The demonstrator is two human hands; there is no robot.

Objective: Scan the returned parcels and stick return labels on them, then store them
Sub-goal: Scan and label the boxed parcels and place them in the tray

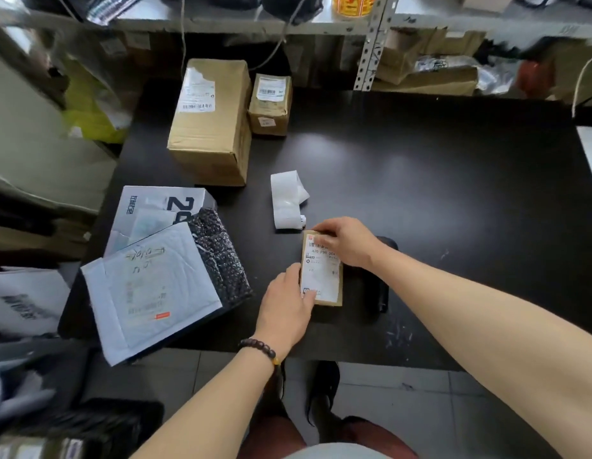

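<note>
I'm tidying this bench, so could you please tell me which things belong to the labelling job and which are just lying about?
Job in hand: small brown parcel, its white label, left hand, right hand, label strip, black handheld device (likely the scanner), large carton, small carton, mailers.
Lying about: yellow roll, cardboard on the shelves.
</note>
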